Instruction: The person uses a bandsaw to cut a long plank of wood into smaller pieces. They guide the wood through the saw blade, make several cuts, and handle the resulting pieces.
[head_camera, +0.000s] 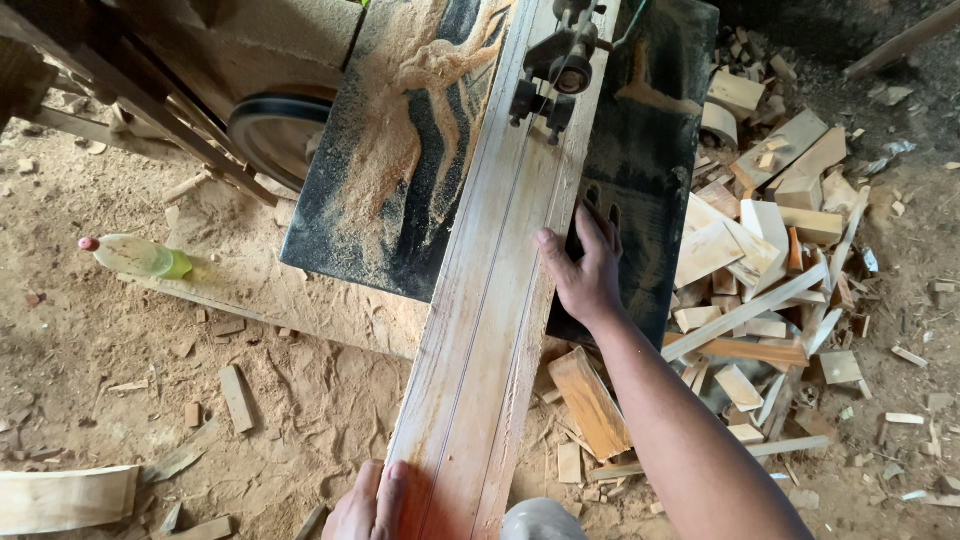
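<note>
A long pale wooden plank (495, 290) with pencil lines along its length lies on a dark saw table (640, 170) and runs toward me. A band saw blade guide (560, 60) stands over the plank's far part. My right hand (582, 268) rests flat against the plank's right edge, fingers spread on the table. At the bottom of the view, my left hand (368, 505) presses on the plank's near end.
Sawdust (400, 130) covers the left of the saw table. A wheel (275, 130) sits behind it at the left. A pile of wood offcuts (770, 260) lies on the right. A plastic bottle (135, 257) and scraps lie on the dusty ground at the left.
</note>
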